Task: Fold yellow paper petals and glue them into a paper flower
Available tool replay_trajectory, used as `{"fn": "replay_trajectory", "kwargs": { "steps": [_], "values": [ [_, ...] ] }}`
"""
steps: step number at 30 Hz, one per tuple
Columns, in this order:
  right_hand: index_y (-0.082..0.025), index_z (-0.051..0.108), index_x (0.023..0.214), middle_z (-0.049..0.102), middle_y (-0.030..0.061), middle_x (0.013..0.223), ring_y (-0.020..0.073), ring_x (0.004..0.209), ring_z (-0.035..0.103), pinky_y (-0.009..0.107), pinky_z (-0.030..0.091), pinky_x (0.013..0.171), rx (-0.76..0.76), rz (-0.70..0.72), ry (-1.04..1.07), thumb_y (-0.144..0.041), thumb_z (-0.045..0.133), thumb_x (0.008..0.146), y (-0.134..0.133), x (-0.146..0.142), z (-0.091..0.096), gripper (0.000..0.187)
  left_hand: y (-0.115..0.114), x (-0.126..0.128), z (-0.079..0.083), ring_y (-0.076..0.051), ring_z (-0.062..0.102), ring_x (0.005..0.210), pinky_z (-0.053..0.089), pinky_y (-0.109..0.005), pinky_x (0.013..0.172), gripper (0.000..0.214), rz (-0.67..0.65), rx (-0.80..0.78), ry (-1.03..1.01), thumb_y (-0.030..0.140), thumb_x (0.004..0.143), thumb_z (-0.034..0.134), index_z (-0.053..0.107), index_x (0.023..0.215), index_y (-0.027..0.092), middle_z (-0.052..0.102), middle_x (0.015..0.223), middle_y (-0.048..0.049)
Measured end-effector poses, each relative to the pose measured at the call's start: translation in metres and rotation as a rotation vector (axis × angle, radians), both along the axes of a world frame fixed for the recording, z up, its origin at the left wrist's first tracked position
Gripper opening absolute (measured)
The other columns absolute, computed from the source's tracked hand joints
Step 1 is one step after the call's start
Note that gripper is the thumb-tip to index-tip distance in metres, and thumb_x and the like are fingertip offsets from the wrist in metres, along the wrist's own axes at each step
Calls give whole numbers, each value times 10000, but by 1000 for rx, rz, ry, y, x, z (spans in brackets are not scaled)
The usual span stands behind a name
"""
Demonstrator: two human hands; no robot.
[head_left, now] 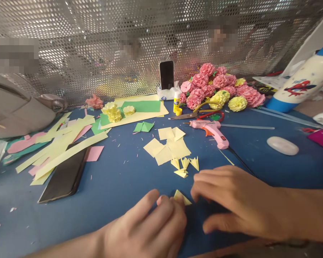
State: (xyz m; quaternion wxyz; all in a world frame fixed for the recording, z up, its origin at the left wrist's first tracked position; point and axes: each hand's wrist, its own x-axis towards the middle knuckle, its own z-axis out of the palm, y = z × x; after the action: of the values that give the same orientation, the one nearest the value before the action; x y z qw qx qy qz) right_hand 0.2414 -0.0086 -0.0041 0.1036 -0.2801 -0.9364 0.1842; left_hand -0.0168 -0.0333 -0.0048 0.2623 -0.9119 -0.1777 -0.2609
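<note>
1. Now, taking the pink glue gun (210,130) as our marker, the action is nearer the person and to its left: a small yellow piece (182,198), apparently part-folded, lies on the blue tabletop (110,186).

2. The left hand (156,225) is on it, fingers curled over one edge. Its fingertips are hidden, so whether that grip pinches or just presses, I can't tell.

3. The right hand (228,200), nearer the person than the glue gun, hovers with thumb and fingers well apart, holding nothing visible. Its foremost fingertip is right beside the piece; contact is impossible to call.

4. On the done side: a little cluster of folded yellow pieces (185,163) sits left of the glue gun and nearer the person, pointed and creased, seemingly complete as folds.

5. Beyond the glue gun, a heap of pink and yellow paper flowers (204,86) looks finished; farther left, a few yellow paper flowers (113,111) sit apart from it.

6. What's left? Several yellow squares (179,147) lie flat and overlapping just left of the glue gun, unfolded. I'd call this folding round partway through.
</note>
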Motion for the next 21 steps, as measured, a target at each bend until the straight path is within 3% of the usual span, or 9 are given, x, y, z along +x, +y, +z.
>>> {"fn": "replay_trajectory", "kwargs": {
  "steps": [3, 6, 8, 14, 17, 21],
  "values": [
    [-200, 627, 936, 625, -17, 748, 120, 657, 562, 244, 382, 596, -265, -29, 48, -524, 484, 975, 24, -19, 18, 356, 1, 2, 1, -134, 567, 790, 422, -285, 757, 125, 8, 59, 29, 241, 906, 614, 727, 869, 204, 689, 889, 26],
    [-200, 646, 912, 609, -39, 713, 93, 614, 521, 217, 351, 570, -485, -54, 77, -454, 542, 961, 28, -26, 18, 279, 1, 3, 2, -115, 550, 776, 409, -252, 751, 132, -18, 95, 7, 226, 897, 629, 734, 821, 246, 674, 842, 54],
    [-187, 653, 887, 590, -42, 686, 91, 611, 509, 212, 352, 573, -554, -77, 87, -405, 581, 942, 28, -27, 17, 236, 1, 3, 2, -100, 542, 769, 419, -230, 747, 125, -36, 121, 18, 195, 881, 648, 747, 843, 261, 669, 865, 71],
    [-198, 590, 873, 649, -45, 855, 97, 729, 558, 224, 355, 654, -379, -63, 64, -185, 565, 921, 30, -29, 20, 55, 3, 3, 0, -128, 647, 813, 534, -247, 759, 153, -191, -17, 141, 196, 931, 592, 743, 954, 198, 721, 946, 35],
    [-226, 574, 945, 644, -53, 855, 116, 769, 591, 237, 342, 650, -311, -29, 3, -221, 583, 924, 26, -29, 19, 23, 4, 6, 1, -167, 680, 728, 583, -293, 689, 194, -214, -117, 125, 113, 928, 537, 724, 879, 129, 729, 838, -20],
    [-221, 563, 936, 632, -44, 862, 132, 788, 602, 246, 320, 622, -242, -19, -52, -277, 651, 898, 23, -31, 17, 111, 2, 10, 2, -171, 687, 671, 598, -293, 632, 197, -214, -143, 135, 75, 920, 528, 699, 832, 117, 728, 805, -36]
  ]
}}
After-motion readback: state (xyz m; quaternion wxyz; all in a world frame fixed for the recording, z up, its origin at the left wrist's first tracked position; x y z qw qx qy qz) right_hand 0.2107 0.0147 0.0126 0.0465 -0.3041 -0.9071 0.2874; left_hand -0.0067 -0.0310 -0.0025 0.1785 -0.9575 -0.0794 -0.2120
